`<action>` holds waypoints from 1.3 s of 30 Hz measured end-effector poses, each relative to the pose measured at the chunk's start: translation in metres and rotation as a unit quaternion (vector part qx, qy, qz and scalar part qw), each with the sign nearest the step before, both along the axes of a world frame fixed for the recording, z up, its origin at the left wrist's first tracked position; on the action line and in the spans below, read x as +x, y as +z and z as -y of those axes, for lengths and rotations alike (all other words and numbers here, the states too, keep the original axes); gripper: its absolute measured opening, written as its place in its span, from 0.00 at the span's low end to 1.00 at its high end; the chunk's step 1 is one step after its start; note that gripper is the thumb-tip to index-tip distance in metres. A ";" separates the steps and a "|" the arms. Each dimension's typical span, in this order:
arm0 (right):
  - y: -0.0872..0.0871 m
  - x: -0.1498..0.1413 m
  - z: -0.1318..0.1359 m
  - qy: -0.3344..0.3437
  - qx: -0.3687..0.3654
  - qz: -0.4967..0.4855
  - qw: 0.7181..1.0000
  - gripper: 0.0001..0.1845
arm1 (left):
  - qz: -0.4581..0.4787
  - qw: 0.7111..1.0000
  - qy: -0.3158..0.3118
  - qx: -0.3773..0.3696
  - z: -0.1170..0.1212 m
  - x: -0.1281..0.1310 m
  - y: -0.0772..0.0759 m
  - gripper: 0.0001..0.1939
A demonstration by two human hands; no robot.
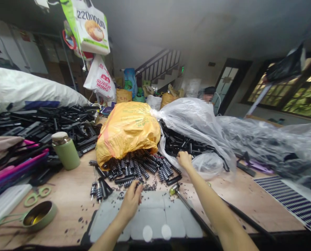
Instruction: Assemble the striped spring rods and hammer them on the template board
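Note:
My left hand (130,201) is curled above the front of the grey mat (155,216), its fingertips beside many small black rings (150,184). Whatever lies in its fingers is too small or hidden to name. My right hand (184,159) reaches to the mouth of a clear plastic bag (192,115) filled with black plastic parts (180,141). Its fingers are bent closed at the edge of those parts, and what they grip is hidden. Between the hands, black-and-white ribbed cylinders (138,167) spill from a yellow bag (129,129).
Left stand a green flask (65,150), a pot with yellow liquid (40,215), green-handled scissors (37,196) and heaped black parts (45,122). A hammer (186,204) lies under my right forearm. A striped sheet (291,200) is at right. A person (209,94) is behind the bags.

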State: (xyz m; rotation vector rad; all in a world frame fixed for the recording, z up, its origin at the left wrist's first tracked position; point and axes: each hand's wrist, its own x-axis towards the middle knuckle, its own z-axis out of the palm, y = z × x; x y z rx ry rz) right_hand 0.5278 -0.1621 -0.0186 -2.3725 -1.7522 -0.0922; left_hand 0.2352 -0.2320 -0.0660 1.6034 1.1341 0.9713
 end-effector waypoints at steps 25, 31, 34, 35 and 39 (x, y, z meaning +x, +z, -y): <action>0.002 -0.123 0.160 0.329 0.138 -0.218 0.908 0.57 | 0.259 0.937 -0.053 -0.228 0.046 0.017 0.045 0.21; 0.010 -0.135 0.178 0.371 0.116 -0.293 0.873 0.56 | 0.251 0.935 -0.025 -0.248 0.053 0.018 0.046 0.20; 0.008 -0.144 0.180 0.380 0.103 -0.319 0.862 0.57 | 0.281 0.930 -0.010 -0.236 0.057 0.022 0.047 0.18; 0.007 -0.146 0.180 0.381 0.100 -0.322 0.861 0.57 | 0.293 0.927 -0.012 -0.235 0.059 0.023 0.049 0.17; 0.002 -0.152 0.178 0.372 0.104 -0.322 0.864 0.58 | 0.277 0.929 -0.013 -0.243 0.064 0.024 0.054 0.17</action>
